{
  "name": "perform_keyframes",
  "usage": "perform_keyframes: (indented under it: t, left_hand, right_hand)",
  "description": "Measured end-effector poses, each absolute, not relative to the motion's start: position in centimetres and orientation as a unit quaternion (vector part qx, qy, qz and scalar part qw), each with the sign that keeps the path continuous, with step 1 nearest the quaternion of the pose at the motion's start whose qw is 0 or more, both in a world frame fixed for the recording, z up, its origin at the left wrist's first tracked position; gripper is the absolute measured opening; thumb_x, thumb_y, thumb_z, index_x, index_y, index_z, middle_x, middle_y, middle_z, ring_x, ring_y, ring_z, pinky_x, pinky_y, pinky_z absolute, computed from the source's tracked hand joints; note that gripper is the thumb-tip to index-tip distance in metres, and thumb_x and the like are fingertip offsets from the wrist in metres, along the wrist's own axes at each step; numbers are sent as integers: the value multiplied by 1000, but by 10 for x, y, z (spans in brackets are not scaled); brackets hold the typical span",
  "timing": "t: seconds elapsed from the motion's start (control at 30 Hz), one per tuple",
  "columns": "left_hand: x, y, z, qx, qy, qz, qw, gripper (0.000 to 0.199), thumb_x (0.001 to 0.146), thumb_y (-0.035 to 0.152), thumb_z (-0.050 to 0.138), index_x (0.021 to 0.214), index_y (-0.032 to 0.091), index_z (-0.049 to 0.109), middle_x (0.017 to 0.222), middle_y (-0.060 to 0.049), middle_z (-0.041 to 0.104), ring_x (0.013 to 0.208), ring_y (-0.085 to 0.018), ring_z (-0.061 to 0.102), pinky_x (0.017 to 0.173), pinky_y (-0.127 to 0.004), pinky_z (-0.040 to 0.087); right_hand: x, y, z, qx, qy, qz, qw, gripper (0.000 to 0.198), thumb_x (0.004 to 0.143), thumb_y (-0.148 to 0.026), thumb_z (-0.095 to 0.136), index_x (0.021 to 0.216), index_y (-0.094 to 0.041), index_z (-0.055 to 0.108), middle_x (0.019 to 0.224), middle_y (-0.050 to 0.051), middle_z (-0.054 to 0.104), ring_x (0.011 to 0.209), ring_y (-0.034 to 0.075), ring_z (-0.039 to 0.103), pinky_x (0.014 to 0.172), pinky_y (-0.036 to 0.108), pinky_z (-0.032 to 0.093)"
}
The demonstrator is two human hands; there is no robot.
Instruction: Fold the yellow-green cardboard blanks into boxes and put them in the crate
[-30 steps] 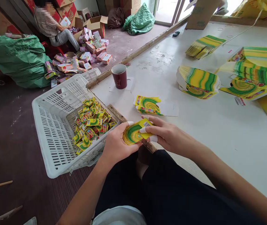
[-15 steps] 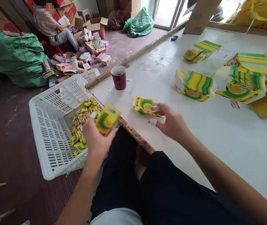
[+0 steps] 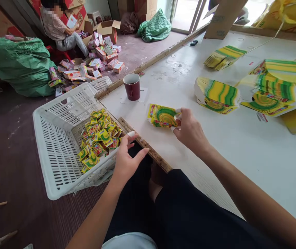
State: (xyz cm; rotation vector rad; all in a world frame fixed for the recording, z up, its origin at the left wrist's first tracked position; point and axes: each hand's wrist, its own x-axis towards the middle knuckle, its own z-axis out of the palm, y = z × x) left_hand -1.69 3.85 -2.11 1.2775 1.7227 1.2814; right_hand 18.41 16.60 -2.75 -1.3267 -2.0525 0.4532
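Observation:
My right hand (image 3: 188, 129) is closed on the right end of a flat yellow-and-green carton (image 3: 162, 116) at the table's near left part. White wraps cover some fingertips of both hands. My left hand (image 3: 129, 155) has nothing in it; its thumb and fingers are apart, above the wooden table edge (image 3: 148, 147). Left of that hand, a white plastic crate (image 3: 59, 152) holds a heap of small yellow-and-green boxes (image 3: 102, 135).
A dark red mug (image 3: 132, 88) stands on the white table (image 3: 215, 155). Fanned stacks of cartons (image 3: 217, 95) lie to the right. A person (image 3: 59, 27) sits beyond, by a pile of pink boxes (image 3: 96, 64) and a green sack (image 3: 20, 65).
My left hand has let go of a yellow box, which was over the crate, and moved right toward the table edge. My right hand has closed on the carton's end.

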Motion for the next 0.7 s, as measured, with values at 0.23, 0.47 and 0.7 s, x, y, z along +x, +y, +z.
perform_keyframes:
  t: [0.23, 0.47, 0.7]
  left_hand:
    - [19, 54, 4, 242, 411, 737, 479, 57, 68, 65, 74, 104, 22, 62, 100, -7, 70, 102, -24, 66, 91, -37, 53]
    - [28, 62, 31, 111, 363, 820, 428, 55, 65, 74, 70, 68, 20, 54, 61, 5, 45, 53, -9, 46, 53, -22, 45]
    - [25, 52, 0, 254, 448, 756, 405, 41, 67, 58, 80, 82, 23, 66, 80, 1, 67, 80, -14, 63, 81, -26, 53]
  right_hand:
    - [156, 101, 27, -329, -693, 577, 281, 49, 69, -15, 64, 110, -27, 41, 88, -3, 52, 66, 11, 55, 57, 24, 45]
    - [140, 82, 27, -257, -661, 664, 239, 39, 71, -21, 72, 103, -23, 49, 78, -5, 51, 66, 11, 47, 59, 24, 42]
    - [155, 97, 12, -297, -656, 616, 320, 16, 81, -32, 69, 89, -21, 60, 76, -2, 59, 69, 14, 55, 62, 28, 46]
